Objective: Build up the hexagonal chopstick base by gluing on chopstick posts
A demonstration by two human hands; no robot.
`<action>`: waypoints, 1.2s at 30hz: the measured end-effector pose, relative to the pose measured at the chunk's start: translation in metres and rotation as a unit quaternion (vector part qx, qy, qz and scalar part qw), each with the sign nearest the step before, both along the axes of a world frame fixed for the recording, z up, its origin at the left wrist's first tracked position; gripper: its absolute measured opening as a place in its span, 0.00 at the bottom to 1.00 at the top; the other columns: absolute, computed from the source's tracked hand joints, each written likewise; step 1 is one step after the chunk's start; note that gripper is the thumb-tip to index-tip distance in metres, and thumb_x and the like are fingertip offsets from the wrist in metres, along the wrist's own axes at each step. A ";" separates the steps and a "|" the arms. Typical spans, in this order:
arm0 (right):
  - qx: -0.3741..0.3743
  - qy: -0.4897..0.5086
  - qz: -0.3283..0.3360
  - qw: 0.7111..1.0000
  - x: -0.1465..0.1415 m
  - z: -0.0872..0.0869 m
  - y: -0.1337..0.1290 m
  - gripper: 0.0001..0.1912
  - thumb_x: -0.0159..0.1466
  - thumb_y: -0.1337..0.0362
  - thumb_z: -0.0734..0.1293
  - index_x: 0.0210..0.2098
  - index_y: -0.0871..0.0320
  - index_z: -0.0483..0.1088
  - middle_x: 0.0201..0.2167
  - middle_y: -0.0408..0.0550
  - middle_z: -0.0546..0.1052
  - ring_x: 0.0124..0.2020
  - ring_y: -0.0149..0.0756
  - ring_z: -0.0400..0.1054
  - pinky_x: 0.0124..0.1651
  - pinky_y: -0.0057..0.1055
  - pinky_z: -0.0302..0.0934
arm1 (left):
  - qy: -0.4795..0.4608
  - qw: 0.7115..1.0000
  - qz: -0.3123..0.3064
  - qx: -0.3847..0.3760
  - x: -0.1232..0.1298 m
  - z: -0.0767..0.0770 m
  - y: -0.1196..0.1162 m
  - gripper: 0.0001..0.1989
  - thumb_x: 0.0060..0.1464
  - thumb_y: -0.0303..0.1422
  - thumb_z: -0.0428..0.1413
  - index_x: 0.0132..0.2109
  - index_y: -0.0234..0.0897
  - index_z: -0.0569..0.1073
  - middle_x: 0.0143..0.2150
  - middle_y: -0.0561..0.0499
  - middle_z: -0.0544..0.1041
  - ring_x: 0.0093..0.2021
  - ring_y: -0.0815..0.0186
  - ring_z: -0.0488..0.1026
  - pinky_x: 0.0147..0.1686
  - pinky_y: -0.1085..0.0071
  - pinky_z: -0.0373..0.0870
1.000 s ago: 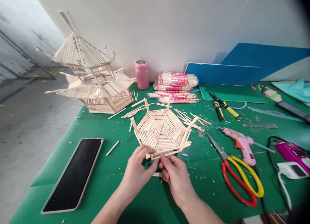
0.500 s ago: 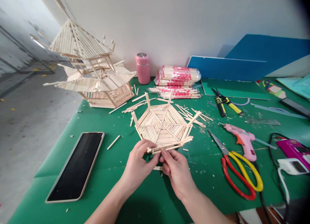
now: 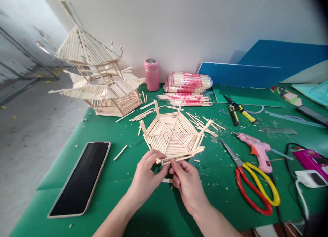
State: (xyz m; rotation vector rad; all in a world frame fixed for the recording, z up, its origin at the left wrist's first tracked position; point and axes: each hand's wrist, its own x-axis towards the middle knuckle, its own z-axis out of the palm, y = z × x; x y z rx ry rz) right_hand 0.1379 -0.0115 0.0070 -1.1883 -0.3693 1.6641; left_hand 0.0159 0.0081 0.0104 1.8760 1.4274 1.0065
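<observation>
1. Two bare hands meet at the near edge of a hexagonal pale wooden stick frame point(image 3: 172, 133), which lies mid-bench between the black-screened phone point(image 3: 80, 179) and the red-and-yellow-handled scissors point(image 3: 252, 182).
2. The left hand point(image 3: 147, 172) has its grip pinched on the frame's near left corner; the right hand point(image 3: 189, 182) pinches a thin pale stick point(image 3: 179, 159) along that edge, thumb against forefinger.
3. Compared with the frame just before, both holds look the same; the whole view has shifted slightly, with things on the green bench point(image 3: 115, 182) sitting a little lower.
4. The fingers cover part of the near edge, so whether the thin stick touches the frame all along cannot be told. A loose stick piece point(image 3: 167, 180) is partly hidden below the hands.
5. The magenta device point(image 3: 311, 160) is cut off at the right, and the blue-green film point(image 3: 316, 93) runs out of view.
</observation>
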 end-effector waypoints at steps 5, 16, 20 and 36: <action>0.001 -0.002 0.003 1.000 0.000 -0.001 -0.001 0.15 0.49 0.57 0.71 0.19 0.62 0.66 0.14 0.36 0.64 0.11 0.16 0.46 0.14 0.20 0.39 | -0.002 1.000 -0.005 -0.006 -0.001 -0.001 0.001 0.03 0.47 0.26 0.53 0.32 0.36 0.71 0.32 0.50 0.71 0.33 0.67 0.70 0.33 0.69 0.69; -0.007 -0.006 -0.003 1.000 -0.001 0.000 0.000 0.16 0.48 0.56 0.71 0.19 0.62 0.66 0.14 0.36 0.65 0.11 0.16 0.47 0.14 0.20 0.41 | -0.003 1.000 -0.010 -0.011 -0.002 0.001 0.001 0.03 0.48 0.26 0.54 0.32 0.35 0.72 0.32 0.49 0.72 0.33 0.67 0.71 0.33 0.70 0.70; -0.005 -0.006 -0.001 1.000 0.000 -0.001 0.000 0.15 0.49 0.56 0.71 0.19 0.62 0.66 0.14 0.37 0.66 0.11 0.16 0.47 0.14 0.21 0.40 | -0.001 1.000 -0.010 -0.007 -0.002 0.000 0.002 0.03 0.48 0.27 0.54 0.32 0.36 0.72 0.32 0.50 0.72 0.33 0.67 0.71 0.33 0.70 0.70; 0.003 -0.009 0.002 1.000 -0.001 0.000 0.000 0.16 0.49 0.56 0.70 0.18 0.62 0.66 0.13 0.36 0.63 0.11 0.17 0.47 0.15 0.21 0.40 | 0.008 1.000 0.004 0.015 0.002 -0.001 -0.001 0.04 0.46 0.25 0.53 0.33 0.35 0.70 0.31 0.49 0.72 0.34 0.65 0.71 0.34 0.68 0.69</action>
